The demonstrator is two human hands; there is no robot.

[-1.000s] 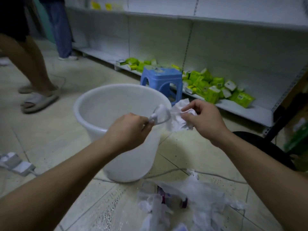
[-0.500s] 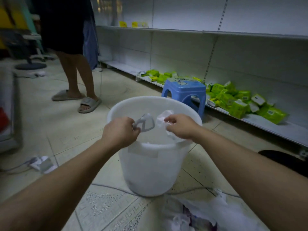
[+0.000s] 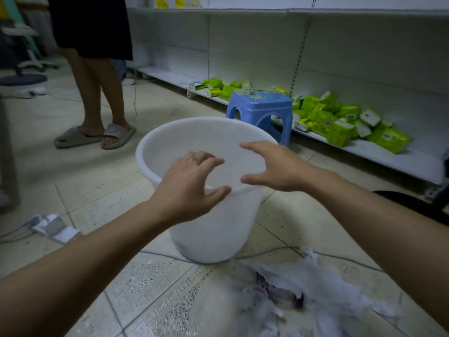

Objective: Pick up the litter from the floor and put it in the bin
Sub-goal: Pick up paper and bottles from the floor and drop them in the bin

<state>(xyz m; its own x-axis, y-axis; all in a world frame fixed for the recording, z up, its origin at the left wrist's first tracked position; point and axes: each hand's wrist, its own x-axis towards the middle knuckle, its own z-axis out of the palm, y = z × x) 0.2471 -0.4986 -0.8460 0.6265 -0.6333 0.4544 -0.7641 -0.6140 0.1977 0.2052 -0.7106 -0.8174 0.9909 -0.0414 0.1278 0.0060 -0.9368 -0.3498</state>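
Nearest the camera, a heap of white crumpled litter point(image 3: 303, 295) lies on the tiled floor point(image 3: 80, 190), blurred, with what may be a purple wrapper in it. Just beyond stands the white bin point(image 3: 211, 229), its base touching the edge of the heap. Both hands hang over the bin's mouth with fingers spread and nothing in them: the left hand point(image 3: 192, 183) over the near rim, its thumb at the rim, the right hand point(image 3: 272, 166) over the right side. Whatever is inside the bin cannot be made out. To the left lies a white power strip point(image 3: 54, 228). Behind the bin stands a blue stool point(image 3: 261, 108), then a low shelf point(image 3: 401, 161) with green packets point(image 3: 340, 122). Far left, another person's legs in grey slippers point(image 3: 94, 137)
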